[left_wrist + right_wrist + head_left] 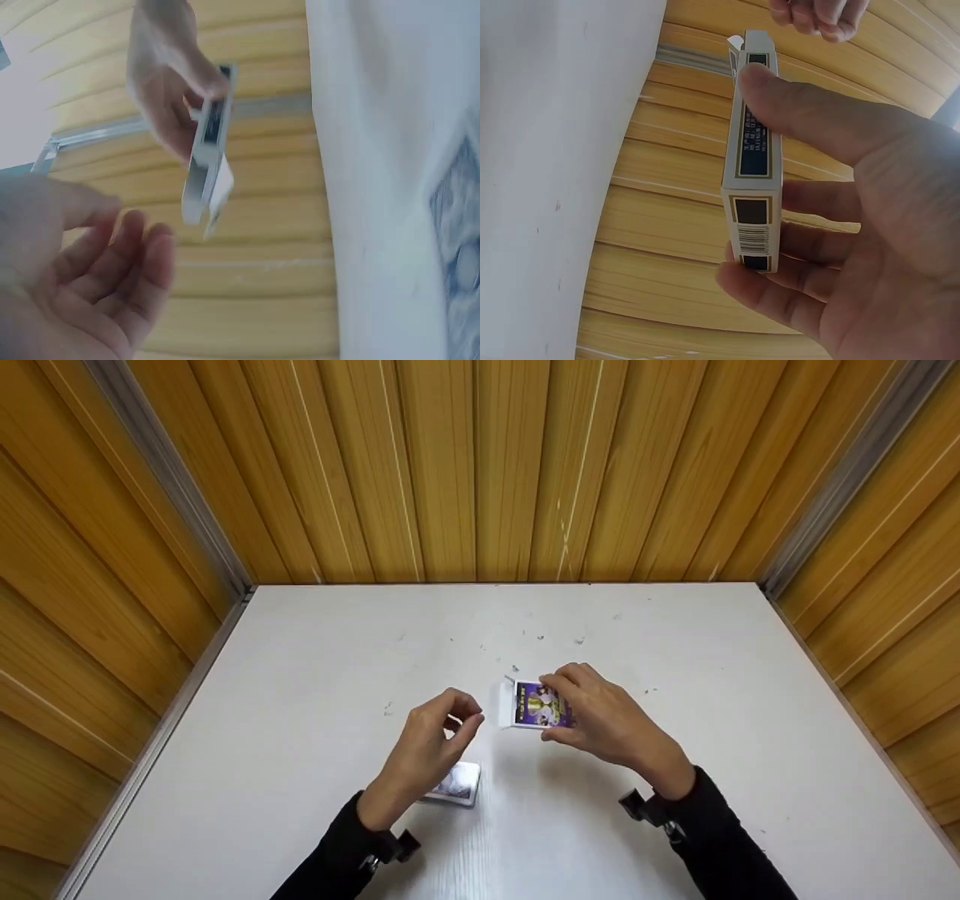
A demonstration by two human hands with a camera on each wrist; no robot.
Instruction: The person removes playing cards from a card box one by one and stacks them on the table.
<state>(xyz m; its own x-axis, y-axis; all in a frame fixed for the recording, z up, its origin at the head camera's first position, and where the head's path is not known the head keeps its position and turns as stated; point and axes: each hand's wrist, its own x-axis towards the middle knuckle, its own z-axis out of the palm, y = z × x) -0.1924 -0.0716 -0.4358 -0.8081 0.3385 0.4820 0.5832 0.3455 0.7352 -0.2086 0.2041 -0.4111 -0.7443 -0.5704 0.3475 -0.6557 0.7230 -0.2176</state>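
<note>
The right hand (604, 720) grips an open-flapped card box (534, 706); the left hand (435, 735), loosely curled, holding nothing, hangs near it, above a card deck (461, 784) on the bench (300, 660).

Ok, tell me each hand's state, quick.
Left hand: open, loosely curled, holding nothing.
Right hand: closed, holding the small box.

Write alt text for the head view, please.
A person's right hand holds a small purple-printed box, flap open, above a white table. The empty left hand hovers near the flap, partly hiding a stack of cards.
</note>
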